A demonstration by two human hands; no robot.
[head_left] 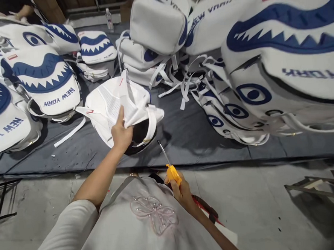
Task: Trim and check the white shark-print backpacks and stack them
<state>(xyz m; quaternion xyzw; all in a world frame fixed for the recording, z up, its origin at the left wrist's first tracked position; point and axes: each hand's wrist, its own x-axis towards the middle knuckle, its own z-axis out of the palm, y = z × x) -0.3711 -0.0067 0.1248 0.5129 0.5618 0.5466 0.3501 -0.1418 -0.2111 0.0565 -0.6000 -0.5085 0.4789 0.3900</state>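
Note:
A white backpack [136, 93] lies on the dark-covered table in front of me, its perforated panel facing up and its dark opening toward me. My left hand [121, 134] grips its near edge, the index finger stretched over the panel and the other fingers curled, partly hidden. Close to my body, below the table's edge, my right hand [180, 190] is closed around the yellow handle of what looks like a long-necked lighter [173, 174]. Its thin metal rod points up and left, and the black tip is apart from the backpack.
Several white backpacks with blue shark mouths stand at the left [48, 79]. More are stacked at the back middle [158, 25] and right [286, 38], straps hanging loose. A clear bottle [109, 20] stands behind. At the far left back, part of another person's arm [24, 12] shows.

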